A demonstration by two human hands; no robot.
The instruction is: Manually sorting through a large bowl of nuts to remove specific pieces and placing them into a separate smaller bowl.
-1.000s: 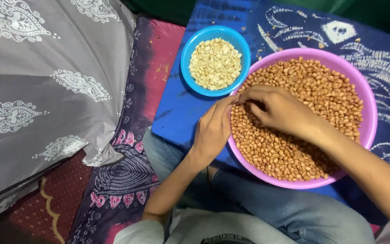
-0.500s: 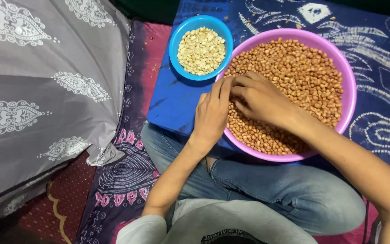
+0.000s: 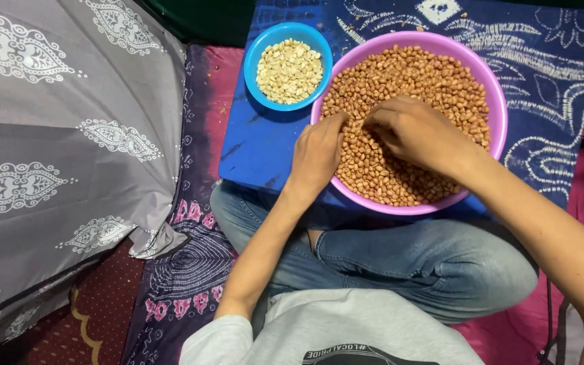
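Peanuts (image 3: 434,74), red-brown skins on, fill pink bowl (image 3: 498,111) at upper centre-right of frame, on blue patterned cloth (image 3: 258,145) over a low bench in front of crossed legs in jeans (image 3: 441,263). Blue bowl (image 3: 255,51) just left of pink one, rims close or touching, holds pale skinned peanuts (image 3: 290,69).

Step looks like picking/skinning nuts out of the heap, mid-pile. Next move likely calls for pinching single nuts and carrying bare ones up-left across to blue bowl.

Left hand (image 3: 317,154) at bowl's left rim, wrist over the rim, fingers (image 3: 336,125) curled loosely down into nuts, tips touching heap; cannot tell if any nut is gripped. Right hand (image 3: 422,132) comes in from lower right, palm down over centre of heap, fingers (image 3: 380,120) bent and bunched toward left hand, tips in nuts; hold hidden under hand, cannot tell.

Grey patterned fabric (image 3: 69,135) fills left of frame.
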